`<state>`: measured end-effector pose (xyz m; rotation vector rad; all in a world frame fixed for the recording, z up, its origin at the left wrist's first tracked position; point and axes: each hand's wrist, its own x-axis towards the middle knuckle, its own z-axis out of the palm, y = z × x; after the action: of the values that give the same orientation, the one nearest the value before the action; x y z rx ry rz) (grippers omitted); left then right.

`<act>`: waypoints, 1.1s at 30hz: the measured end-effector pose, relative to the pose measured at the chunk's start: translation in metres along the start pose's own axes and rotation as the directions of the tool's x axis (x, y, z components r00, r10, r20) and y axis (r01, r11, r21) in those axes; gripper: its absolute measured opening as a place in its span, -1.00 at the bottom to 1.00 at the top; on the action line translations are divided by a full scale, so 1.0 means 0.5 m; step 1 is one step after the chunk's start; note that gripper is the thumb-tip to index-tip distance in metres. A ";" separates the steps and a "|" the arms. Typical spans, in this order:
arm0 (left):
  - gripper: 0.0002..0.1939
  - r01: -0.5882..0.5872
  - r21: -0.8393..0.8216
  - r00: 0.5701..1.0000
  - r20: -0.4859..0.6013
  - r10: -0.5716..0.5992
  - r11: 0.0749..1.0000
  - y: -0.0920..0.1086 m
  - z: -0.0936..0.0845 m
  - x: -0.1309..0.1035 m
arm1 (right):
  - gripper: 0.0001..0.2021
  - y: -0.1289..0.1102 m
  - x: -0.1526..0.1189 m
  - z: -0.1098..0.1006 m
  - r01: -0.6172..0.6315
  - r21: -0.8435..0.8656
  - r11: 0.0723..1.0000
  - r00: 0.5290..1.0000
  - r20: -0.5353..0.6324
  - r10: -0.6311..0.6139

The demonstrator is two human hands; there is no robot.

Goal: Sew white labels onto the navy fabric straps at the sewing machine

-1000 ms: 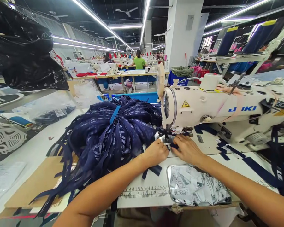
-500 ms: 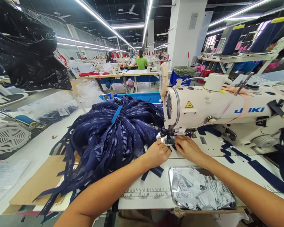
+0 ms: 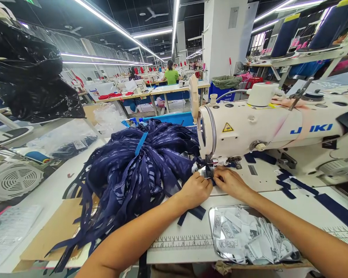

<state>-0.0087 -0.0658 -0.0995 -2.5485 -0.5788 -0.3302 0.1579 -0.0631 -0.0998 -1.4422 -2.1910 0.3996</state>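
Both hands work close together at the needle of a sewing machine (image 3: pixel 243 127). My left hand (image 3: pixel 197 189) is closed, its fingertips pressed on a white label (image 3: pixel 202 171) by the presser foot. My right hand (image 3: pixel 231 182) pinches at the right side of the foot, over a bit of dark navy fabric that is mostly hidden by the fingers. A large bundle of navy garments with straps (image 3: pixel 139 166), tied with a blue strip (image 3: pixel 140 143), lies left of the needle. A metal tray of printed white labels (image 3: pixel 249 235) sits below my right forearm.
Navy fabric strips (image 3: pixel 287 185) lie on the machine bed at the right. A ruler scale (image 3: pixel 182 244) runs along the table's front. Cardboard (image 3: pixel 50 233) and a paper sheet (image 3: pixel 16 231) are at left. A black plastic bag (image 3: pixel 31 73) hangs upper left. A person in green (image 3: pixel 171 76) sits far ahead.
The view has tilted and shifted slightly. Both hands stay at the needle, the left a little closer to the right. The bundle and tray have not been moved.
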 end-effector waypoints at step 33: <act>-0.90 -0.079 -0.305 0.992 0.066 0.104 0.949 -0.040 -0.037 -0.045 | -0.63 0.015 -0.031 -0.022 0.590 -0.483 0.647 0.802 0.256 -0.540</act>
<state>-0.0401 -0.0674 -0.0829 -2.8850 -0.4663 -0.3017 0.1747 -0.0747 -0.0977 -0.8670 -2.8187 -0.4348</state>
